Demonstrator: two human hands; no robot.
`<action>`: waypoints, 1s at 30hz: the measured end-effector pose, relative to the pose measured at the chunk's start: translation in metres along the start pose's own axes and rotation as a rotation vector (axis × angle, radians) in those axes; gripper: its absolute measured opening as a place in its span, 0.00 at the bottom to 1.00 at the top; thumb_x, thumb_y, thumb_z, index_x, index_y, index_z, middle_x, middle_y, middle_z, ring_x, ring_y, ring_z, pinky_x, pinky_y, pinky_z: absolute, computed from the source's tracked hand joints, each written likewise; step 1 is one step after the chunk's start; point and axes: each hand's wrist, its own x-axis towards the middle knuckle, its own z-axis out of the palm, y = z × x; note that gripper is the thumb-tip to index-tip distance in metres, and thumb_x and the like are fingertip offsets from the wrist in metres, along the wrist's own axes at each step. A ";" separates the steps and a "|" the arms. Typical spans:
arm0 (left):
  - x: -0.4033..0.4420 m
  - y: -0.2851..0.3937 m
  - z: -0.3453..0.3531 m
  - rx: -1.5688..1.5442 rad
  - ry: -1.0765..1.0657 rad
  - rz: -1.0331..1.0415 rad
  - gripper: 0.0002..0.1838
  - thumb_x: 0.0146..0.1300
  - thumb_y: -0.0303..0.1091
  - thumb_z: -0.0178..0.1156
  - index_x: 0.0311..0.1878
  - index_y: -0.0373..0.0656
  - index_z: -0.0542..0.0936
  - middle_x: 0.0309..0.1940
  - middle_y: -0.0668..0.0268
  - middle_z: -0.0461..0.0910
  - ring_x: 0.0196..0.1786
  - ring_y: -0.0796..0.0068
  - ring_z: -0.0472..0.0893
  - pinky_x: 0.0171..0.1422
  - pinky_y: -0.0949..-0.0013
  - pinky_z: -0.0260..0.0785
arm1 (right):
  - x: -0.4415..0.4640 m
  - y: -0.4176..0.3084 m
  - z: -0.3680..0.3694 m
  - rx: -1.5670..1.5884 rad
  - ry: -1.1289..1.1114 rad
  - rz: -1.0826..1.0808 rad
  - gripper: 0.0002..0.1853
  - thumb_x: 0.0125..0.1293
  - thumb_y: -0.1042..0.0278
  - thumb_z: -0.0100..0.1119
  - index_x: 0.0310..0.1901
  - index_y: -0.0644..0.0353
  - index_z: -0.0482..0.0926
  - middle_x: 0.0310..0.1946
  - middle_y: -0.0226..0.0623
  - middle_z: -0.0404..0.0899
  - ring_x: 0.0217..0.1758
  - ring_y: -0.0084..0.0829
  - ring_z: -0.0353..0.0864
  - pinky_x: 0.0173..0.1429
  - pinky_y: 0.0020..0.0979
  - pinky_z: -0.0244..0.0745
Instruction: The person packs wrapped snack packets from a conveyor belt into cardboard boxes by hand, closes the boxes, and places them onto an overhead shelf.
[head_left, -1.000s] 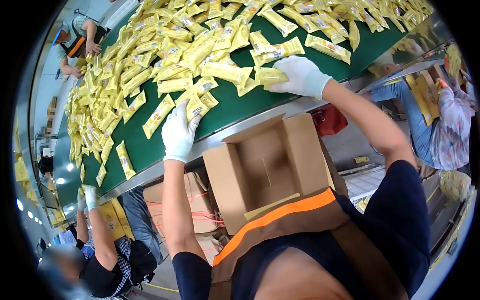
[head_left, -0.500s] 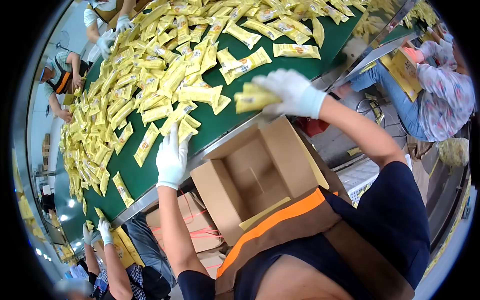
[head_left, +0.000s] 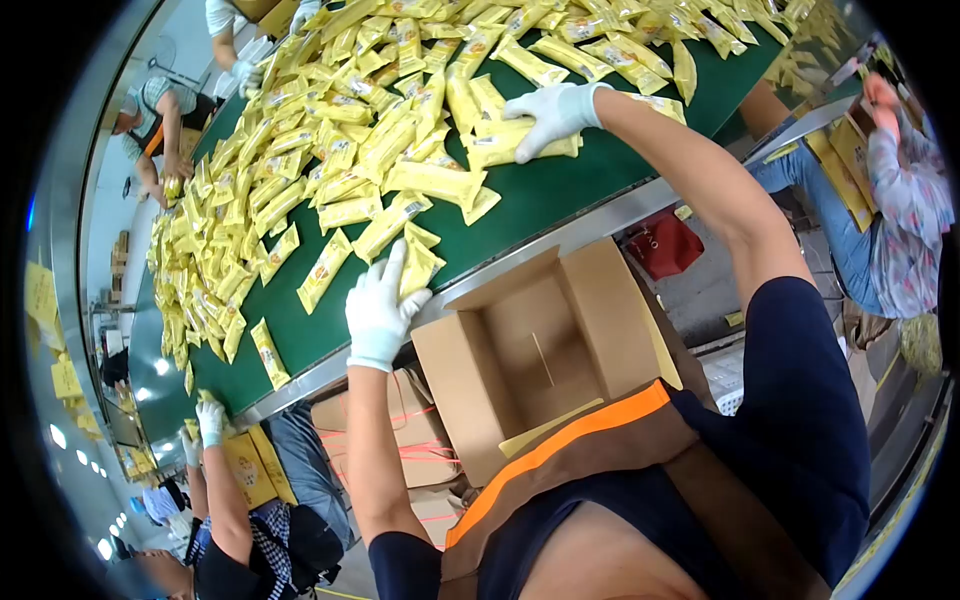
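Right hand (head_left: 552, 115): moved farther across the smooth green tabletop (head_left: 560, 192), now pinching a yellow oblong plastic packet (head_left: 493, 152) beneath it | left hand (head_left: 376, 312): fingers against another such packet (head_left: 420, 268), grip unclear | both hands thus at packets

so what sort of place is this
Probably a packing area in a factory, perhaps for food. Yellow wrapped packets lie heaped on a long green work surface, an open cardboard box sits beside it, and other people work along its edges.
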 end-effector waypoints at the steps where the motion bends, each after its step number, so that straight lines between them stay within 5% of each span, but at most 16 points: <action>1: -0.002 0.002 0.003 0.030 0.024 -0.015 0.48 0.53 0.62 0.66 0.74 0.48 0.65 0.46 0.58 0.79 0.46 0.53 0.78 0.50 0.54 0.72 | 0.000 0.000 0.003 -0.015 -0.042 0.026 0.45 0.48 0.31 0.66 0.63 0.55 0.74 0.59 0.46 0.77 0.62 0.47 0.76 0.65 0.39 0.71; 4: 0.005 0.001 -0.009 -0.064 0.076 -0.095 0.54 0.47 0.68 0.67 0.73 0.44 0.66 0.41 0.59 0.79 0.46 0.56 0.79 0.48 0.55 0.71 | -0.053 -0.037 0.021 -0.311 0.059 -0.069 0.38 0.46 0.36 0.68 0.56 0.52 0.77 0.50 0.43 0.79 0.55 0.46 0.78 0.59 0.41 0.73; 8: 0.048 -0.039 -0.015 0.103 0.083 0.017 0.53 0.45 0.69 0.68 0.70 0.44 0.69 0.45 0.57 0.79 0.53 0.53 0.77 0.68 0.52 0.60 | -0.108 -0.032 0.041 -0.310 0.521 -0.027 0.37 0.45 0.39 0.71 0.54 0.54 0.77 0.47 0.41 0.78 0.52 0.45 0.78 0.59 0.40 0.72; 10: 0.069 -0.047 -0.002 0.001 0.002 -0.010 0.53 0.44 0.70 0.68 0.71 0.48 0.70 0.52 0.53 0.78 0.57 0.49 0.75 0.71 0.51 0.59 | -0.119 -0.023 0.047 -0.216 0.399 0.164 0.38 0.43 0.38 0.72 0.53 0.56 0.77 0.49 0.42 0.78 0.54 0.45 0.78 0.59 0.40 0.72; 15: 0.054 -0.014 -0.013 0.061 -0.071 -0.029 0.49 0.46 0.64 0.71 0.71 0.50 0.70 0.53 0.53 0.75 0.58 0.47 0.72 0.63 0.54 0.68 | -0.130 0.001 0.016 0.025 0.019 0.441 0.44 0.41 0.36 0.74 0.54 0.62 0.76 0.49 0.51 0.81 0.52 0.49 0.82 0.58 0.37 0.76; 20: 0.045 -0.025 0.015 0.010 0.244 0.024 0.48 0.47 0.62 0.71 0.69 0.46 0.72 0.63 0.44 0.70 0.61 0.44 0.74 0.64 0.52 0.69 | -0.111 0.047 -0.028 0.052 0.311 0.447 0.50 0.43 0.34 0.72 0.57 0.72 0.73 0.52 0.60 0.79 0.56 0.49 0.80 0.61 0.38 0.74; 21: 0.050 -0.029 0.015 0.051 0.133 -0.005 0.48 0.50 0.66 0.68 0.71 0.48 0.70 0.64 0.43 0.72 0.61 0.44 0.75 0.64 0.53 0.69 | -0.098 0.060 -0.021 0.052 0.189 0.519 0.55 0.44 0.33 0.72 0.64 0.73 0.68 0.59 0.61 0.76 0.62 0.48 0.78 0.65 0.37 0.71; 23: 0.059 -0.009 -0.016 0.059 -0.226 -0.179 0.53 0.48 0.71 0.65 0.74 0.52 0.66 0.48 0.49 0.81 0.54 0.51 0.80 0.58 0.53 0.71 | -0.081 0.079 0.000 0.086 0.116 0.482 0.69 0.41 0.27 0.69 0.72 0.80 0.54 0.69 0.62 0.65 0.72 0.50 0.68 0.73 0.36 0.62; 26: 0.049 0.010 -0.019 0.192 -0.194 -0.140 0.52 0.44 0.70 0.68 0.73 0.61 0.66 0.49 0.52 0.79 0.52 0.52 0.79 0.54 0.55 0.71 | -0.084 0.028 0.009 -0.049 0.038 0.360 0.52 0.41 0.30 0.71 0.64 0.61 0.69 0.61 0.55 0.73 0.65 0.50 0.73 0.68 0.41 0.68; 30: 0.033 0.011 -0.008 -0.009 -0.130 -0.165 0.58 0.43 0.60 0.74 0.78 0.61 0.56 0.57 0.48 0.74 0.55 0.46 0.78 0.59 0.52 0.73 | -0.105 -0.005 0.039 -0.249 0.222 0.128 0.48 0.39 0.40 0.72 0.63 0.58 0.71 0.62 0.47 0.71 0.66 0.48 0.69 0.68 0.38 0.67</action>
